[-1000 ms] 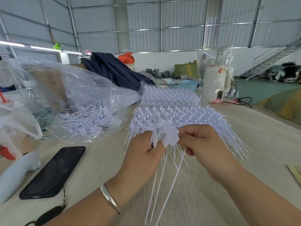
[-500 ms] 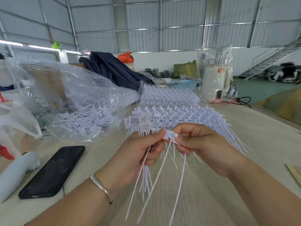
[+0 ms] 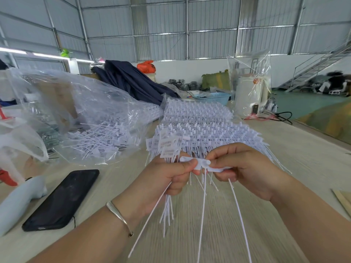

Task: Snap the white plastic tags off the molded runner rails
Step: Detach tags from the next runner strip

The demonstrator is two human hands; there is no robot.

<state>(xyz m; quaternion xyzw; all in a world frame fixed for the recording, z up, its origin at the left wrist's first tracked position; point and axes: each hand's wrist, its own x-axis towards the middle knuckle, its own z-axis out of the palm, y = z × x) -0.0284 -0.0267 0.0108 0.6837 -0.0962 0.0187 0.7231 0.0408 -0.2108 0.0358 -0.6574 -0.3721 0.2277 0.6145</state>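
Tags (image 3: 203,165) now horizontal between both hands' fingers (image 3: 190,165).

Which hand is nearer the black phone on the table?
Left. The left hand holds tags just right of the black phone; the right hand is farther right, beyond the left hand.

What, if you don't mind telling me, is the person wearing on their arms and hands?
Both forearms are bare, with no sleeves and no gloves in view. The left wrist carries a thin silver bangle; the left hand and right hand show no rings that I can make out.
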